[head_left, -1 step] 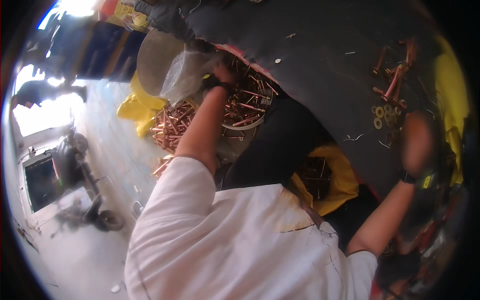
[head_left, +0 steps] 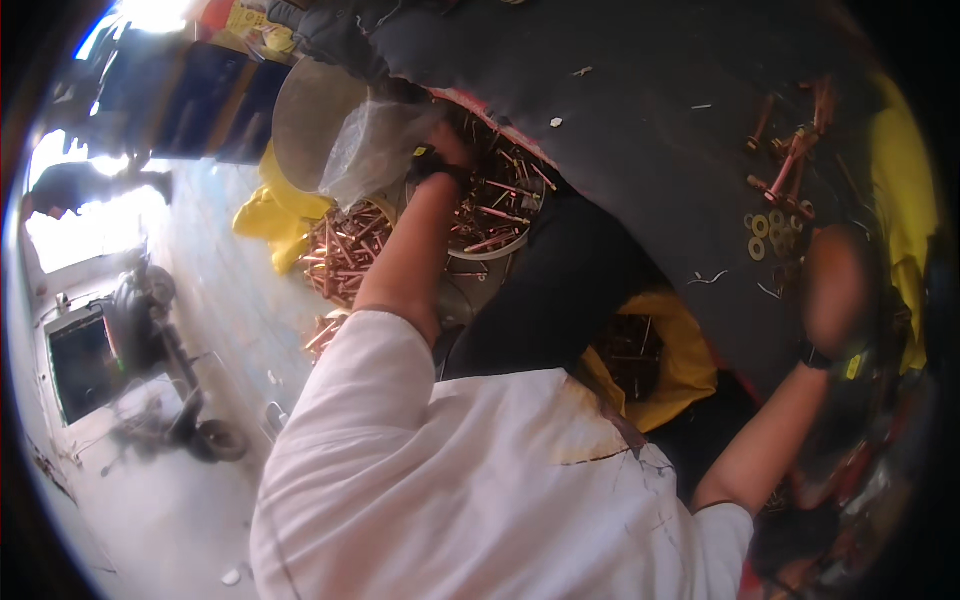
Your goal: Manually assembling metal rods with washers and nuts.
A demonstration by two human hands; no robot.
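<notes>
My left hand (head_left: 452, 145), with a dark band at the wrist, reaches over a round tub (head_left: 505, 248) of long copper-coloured bolts (head_left: 495, 215). Beside it a clear plastic bag (head_left: 365, 150) bulges out. The fingers are dim and partly hidden, so what they hold cannot be made out. My right hand (head_left: 836, 285) is smeared at the right side of the dark cloth surface (head_left: 630, 120). It is nearest to a small cluster of brass-coloured washers (head_left: 760, 235) and several loose bolts (head_left: 790, 165); its fingers do not show clearly.
More bolts (head_left: 340, 250) are heaped left of the tub, near a yellow sack (head_left: 280, 215). A yellow bag (head_left: 690, 345) with dark contents stands open by my lap. Yellow cloth (head_left: 900, 200) hangs at the right edge. A wheeled object (head_left: 180, 400) is on the pale floor.
My left hand and forearm have shifted slightly to the right over the bolts. My right hand stays nearly in place.
</notes>
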